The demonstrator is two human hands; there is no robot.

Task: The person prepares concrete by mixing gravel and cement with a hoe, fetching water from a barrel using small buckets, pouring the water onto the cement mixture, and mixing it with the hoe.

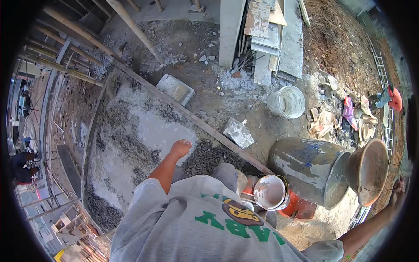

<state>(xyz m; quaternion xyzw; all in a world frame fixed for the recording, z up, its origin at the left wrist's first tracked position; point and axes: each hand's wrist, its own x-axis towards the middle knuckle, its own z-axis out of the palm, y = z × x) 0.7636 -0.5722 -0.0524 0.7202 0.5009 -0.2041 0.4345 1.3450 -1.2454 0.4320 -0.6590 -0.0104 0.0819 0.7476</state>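
Nearest me, the person in the grey shirt stands by rough gravel (205, 159), with the left hand (180, 148) out over the wet grey mix (163, 129), fingers curled together and, as far as I can see, nothing in them. Just right of the legs a whitish bucket (269, 192) sits beside an orange tub (301, 208), close enough that a careless step could knock either one. Farther right is a big barrel (301, 163), upright as best I can judge, and at its mouth the wide bowl (371, 172); whether the two touch I can't tell. The right hand (398, 192) is at the bowl's far side, by a thin cord (379, 190); its fingers look closed on that cord, though they're too small to be sure. If so, the bowl could swing, tip or knock the barrel's rim should the cord slip or snap, and the arm is stretched so wide that balance might go with it. The long plank (192, 117) edging the mix would be a trip hazard. Beyond it lie a pale block (175, 89), a broken slab (238, 133) and another bucket (291, 101); far right, torn sacks (324, 123) are strewn underfoot, and past them is another person (395, 99).
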